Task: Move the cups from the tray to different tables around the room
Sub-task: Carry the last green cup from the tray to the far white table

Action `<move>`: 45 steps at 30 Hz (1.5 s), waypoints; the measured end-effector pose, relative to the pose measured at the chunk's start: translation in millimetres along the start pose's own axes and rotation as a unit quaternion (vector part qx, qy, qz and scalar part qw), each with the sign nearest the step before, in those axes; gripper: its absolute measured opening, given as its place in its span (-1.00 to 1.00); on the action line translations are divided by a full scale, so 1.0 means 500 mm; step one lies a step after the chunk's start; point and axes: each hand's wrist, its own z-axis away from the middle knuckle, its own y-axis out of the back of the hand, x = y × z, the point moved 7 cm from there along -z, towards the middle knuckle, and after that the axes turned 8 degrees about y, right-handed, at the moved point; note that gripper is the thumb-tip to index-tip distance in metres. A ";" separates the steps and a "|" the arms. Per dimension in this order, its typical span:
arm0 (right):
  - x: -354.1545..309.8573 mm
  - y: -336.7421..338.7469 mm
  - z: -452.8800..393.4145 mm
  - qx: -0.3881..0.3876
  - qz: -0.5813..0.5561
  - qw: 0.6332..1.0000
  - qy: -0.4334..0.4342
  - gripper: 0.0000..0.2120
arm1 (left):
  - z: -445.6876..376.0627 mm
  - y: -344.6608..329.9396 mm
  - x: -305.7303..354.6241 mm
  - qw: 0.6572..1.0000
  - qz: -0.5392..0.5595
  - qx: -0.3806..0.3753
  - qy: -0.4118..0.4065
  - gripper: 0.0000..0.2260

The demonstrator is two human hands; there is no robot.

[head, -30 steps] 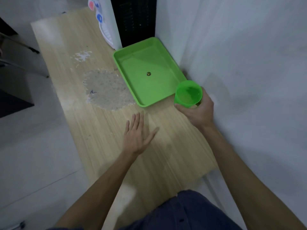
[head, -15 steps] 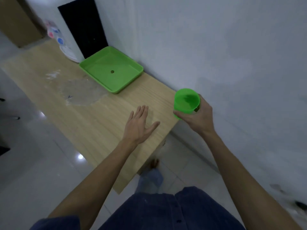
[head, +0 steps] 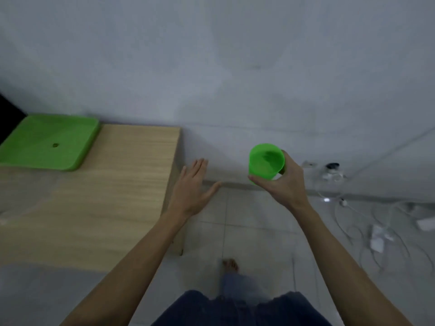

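Wall: plain and pale, it filled the whole upper view, with nothing on it.
Floor: light tiles ran below, with white cables and adapters lying loose at the right, and a bare foot planted on the tiles.
Worktop: the wooden slab sat at the left against the wall, its end edge just beside the left hand.
Tray: green, at the far left corner of the worktop, and no cup was left in it; only a small dark speck showed in its middle.
Progress: judging by the bare tray, this looked like the last cup out, and it had not yet been set on any table. No other table was in view, so the carry and the set-down were all that remained.
Right hand: raised in front of the body over the floor, fingers and thumb wrapped round the lower wall of the cup.
Left hand: flat, fingers spread, palm down, holding nothing, hanging just past the worktop's end.
Green cup: upright, mouth up, well apart from the tray, carried clear of the worktop.
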 end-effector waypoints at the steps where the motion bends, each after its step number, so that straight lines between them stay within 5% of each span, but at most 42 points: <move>1: 0.008 0.032 0.026 0.016 0.006 1.000 -0.010 -0.34 | 0.005 -0.012 0.035 1.000 0.007 -0.004 -0.022 -0.18; 10: 0.087 0.335 0.305 0.158 0.067 0.976 -0.137 -0.40 | 0.067 -0.191 0.369 0.973 0.023 -0.109 -0.201 -0.12; 21: 0.188 0.792 0.635 0.378 0.125 0.889 -0.224 -0.34 | 0.208 -0.458 0.936 0.877 0.021 -0.217 -0.427 -0.15; 33: 0.327 1.302 0.891 0.487 0.177 0.803 -0.294 -0.39 | 0.402 -0.711 1.559 0.797 0.041 -0.283 -0.532 -0.14; 45: 0.626 1.758 0.986 0.572 0.210 0.715 -0.342 -0.39 | 0.439 -1.041 2.124 0.723 0.041 -0.322 -0.610 -0.15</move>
